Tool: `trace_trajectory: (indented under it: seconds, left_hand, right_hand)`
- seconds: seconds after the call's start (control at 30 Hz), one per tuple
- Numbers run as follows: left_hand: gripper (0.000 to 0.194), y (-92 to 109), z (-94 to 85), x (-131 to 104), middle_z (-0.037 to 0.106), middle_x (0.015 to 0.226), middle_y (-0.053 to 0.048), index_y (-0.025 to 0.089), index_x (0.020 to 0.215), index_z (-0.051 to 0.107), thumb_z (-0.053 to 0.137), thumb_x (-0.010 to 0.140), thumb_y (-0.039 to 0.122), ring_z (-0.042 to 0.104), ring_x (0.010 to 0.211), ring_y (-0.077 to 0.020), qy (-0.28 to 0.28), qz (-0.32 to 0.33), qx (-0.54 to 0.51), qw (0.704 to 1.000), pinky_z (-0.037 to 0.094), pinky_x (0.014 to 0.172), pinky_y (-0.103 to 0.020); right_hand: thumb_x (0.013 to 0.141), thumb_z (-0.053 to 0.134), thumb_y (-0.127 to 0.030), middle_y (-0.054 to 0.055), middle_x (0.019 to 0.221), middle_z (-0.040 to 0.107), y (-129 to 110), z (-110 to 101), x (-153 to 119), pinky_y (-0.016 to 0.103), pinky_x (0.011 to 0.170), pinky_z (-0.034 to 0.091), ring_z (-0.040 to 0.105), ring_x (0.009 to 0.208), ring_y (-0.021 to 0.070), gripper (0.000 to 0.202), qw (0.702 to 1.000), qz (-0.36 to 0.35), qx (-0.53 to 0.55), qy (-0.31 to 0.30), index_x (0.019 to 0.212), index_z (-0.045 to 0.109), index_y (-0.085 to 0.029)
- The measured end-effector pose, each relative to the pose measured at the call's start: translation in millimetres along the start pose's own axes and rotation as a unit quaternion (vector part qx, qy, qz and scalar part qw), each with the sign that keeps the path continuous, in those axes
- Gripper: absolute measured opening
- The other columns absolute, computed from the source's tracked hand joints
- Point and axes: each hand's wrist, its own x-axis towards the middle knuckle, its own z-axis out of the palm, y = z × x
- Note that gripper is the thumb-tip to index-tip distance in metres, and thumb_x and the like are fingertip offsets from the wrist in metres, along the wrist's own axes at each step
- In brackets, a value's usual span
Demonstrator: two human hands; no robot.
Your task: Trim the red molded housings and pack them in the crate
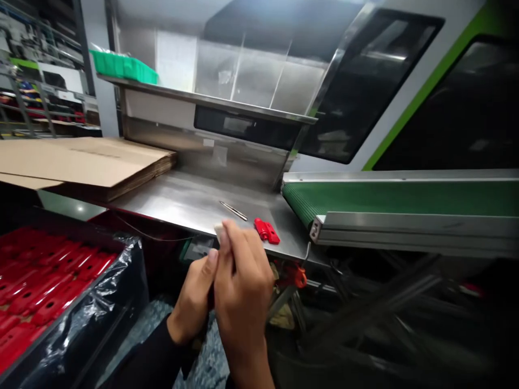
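Observation:
Close together in front of the metal bench, both of my hands are closed. My right hand [243,275] pinches a small off-white piece [219,231] whose kind I cannot make out; only its end shows past the fingers. Touching it from the left, my left hand [191,300] is curled with the thumb up, and whatever it grips is hidden behind the right hand. Beyond the fingers, a red plastic part [266,231] lies on the bench near its front edge. A slim silver pen-like tool [233,210] rests just left of that part.
A dark plastic-lined box [130,281] at lower left holds rows of red parts [52,275]. Flat cardboard sheets [93,162] are stacked on the bench [162,202]. A green conveyor belt [405,197] stands at right. On the shelf sits a green bin [124,67]. An orange clip [300,277] hangs below.

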Motion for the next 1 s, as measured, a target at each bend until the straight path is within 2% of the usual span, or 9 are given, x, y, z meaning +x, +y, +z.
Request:
trace_trajectory:
  seconds: [0.1, 0.23, 0.33, 0.5, 0.63, 0.77, 0.83, 0.93, 1.0]
  left_hand:
    - [0.047, 12.6, 0.9, -1.8, 0.045, 0.057, 0.001, 0.014, 0.071, 0.063, 0.041, 0.093, 0.05, 0.037, 0.054, -0.012, -0.001, 0.013, -0.008, 1.0, 0.03, 0.05, -0.026]
    - [0.05, 32.5, 1.9, -10.1, 0.042, 0.056, 0.002, 0.014, 0.079, 0.066, 0.036, 0.094, 0.051, 0.037, 0.055, -0.0122, -0.007, 0.05, -0.007, 0.999, 0.03, 0.05, -0.026]
    - [0.047, 43.2, -0.2, -14.4, 0.048, 0.061, 0.0, 0.015, 0.088, 0.067, 0.034, 0.096, 0.047, 0.041, 0.058, -0.0134, -0.025, 0.046, -0.008, 0.999, 0.033, 0.053, -0.027]
    - [0.055, 43.4, -3.9, -17.9, 0.037, 0.049, 0.004, 0.013, 0.095, 0.069, 0.031, 0.094, 0.053, 0.026, 0.044, -0.0108, -0.04, 0.05, -0.016, 0.998, 0.024, 0.044, -0.028]
    - [0.049, 40.3, -8.1, -16.1, 0.057, 0.06, -0.002, 0.013, 0.101, 0.069, 0.037, 0.094, 0.05, 0.045, 0.053, -0.0139, 0.008, 0.049, -0.052, 0.997, 0.036, 0.052, -0.028]
    - [0.041, 38.2, -15.7, -10.3, 0.052, 0.055, 0.001, 0.013, 0.089, 0.071, 0.048, 0.091, 0.047, 0.043, 0.051, -0.0125, 0.028, 0.045, -0.13, 0.99, 0.036, 0.051, -0.026]
    - [0.04, 36.6, -21.1, -4.1, 0.05, 0.053, 0.002, 0.013, 0.087, 0.07, 0.047, 0.092, 0.046, 0.043, 0.048, -0.011, 0.032, 0.048, -0.156, 0.986, 0.035, 0.048, -0.025]
    - [0.051, 30.8, -32.3, 8.8, 0.063, 0.067, -0.005, 0.012, 0.102, 0.068, 0.035, 0.094, 0.05, 0.056, 0.055, -0.0153, 0.029, 0.007, -0.231, 0.973, 0.045, 0.056, -0.028]
    - [0.057, 25.4, -41.6, 16.7, 0.069, 0.085, -0.013, 0.008, 0.111, 0.064, 0.032, 0.094, 0.052, 0.065, 0.066, -0.0226, 0.024, -0.029, -0.287, 0.957, 0.051, 0.065, -0.037]
  right_hand:
    - [0.086, 0.054, -0.005, 0.006, 0.095, 0.064, -11.8, -5.2, 4.9, 0.025, 0.078, 0.049, 0.059, 0.089, 0.0124, 0.032, 0.998, -0.029, 0.019, 0.052, 0.116, 0.061, -0.014]
    - [0.087, 0.054, -0.009, 0.004, 0.089, 0.061, -29.3, -12.2, 14.7, 0.026, 0.075, 0.047, 0.057, 0.083, 0.0114, 0.027, 0.997, -0.069, 0.02, 0.004, 0.112, 0.063, -0.013]
    - [0.082, 0.058, -0.003, 0.005, 0.091, 0.063, -38.2, -15.0, 18.2, 0.023, 0.075, 0.049, 0.059, 0.085, 0.0103, 0.03, 0.994, -0.1, 0.037, 0.026, 0.112, 0.063, -0.009]
    - [0.086, 0.056, -0.008, 0.003, 0.086, 0.062, -41.2, -12.9, 20.9, 0.024, 0.072, 0.047, 0.057, 0.08, 0.0094, 0.023, 0.997, -0.075, 0.032, 0.003, 0.107, 0.065, -0.012]
    - [0.081, 0.057, 0.001, 0.004, 0.092, 0.063, -42.5, -5.6, 16.0, 0.023, 0.074, 0.049, 0.059, 0.086, 0.0108, 0.034, 0.993, -0.102, 0.051, 0.018, 0.111, 0.063, -0.011]
    - [0.085, 0.055, -0.005, 0.004, 0.089, 0.062, -45.4, 7.8, 18.4, 0.025, 0.073, 0.048, 0.057, 0.082, 0.0116, 0.028, 0.996, -0.074, 0.042, -0.005, 0.109, 0.063, -0.015]
    - [0.087, 0.053, -0.007, 0.004, 0.091, 0.061, -43.0, 10.0, 13.1, 0.027, 0.075, 0.048, 0.057, 0.084, 0.0129, 0.028, 0.996, -0.072, 0.047, -0.031, 0.111, 0.062, -0.017]
    - [0.083, 0.058, -0.007, 0.003, 0.095, 0.065, -24.1, 3.1, -10.4, 0.025, 0.078, 0.047, 0.06, 0.089, 0.0136, 0.036, 0.996, -0.057, 0.05, -0.047, 0.116, 0.062, -0.021]
    - [0.085, 0.06, -0.017, 0.0, 0.097, 0.067, 0.2, -0.5, -17.5, 0.023, 0.077, 0.047, 0.062, 0.088, 0.0132, 0.029, 0.996, 0.024, 0.044, -0.071, 0.111, 0.065, -0.026]
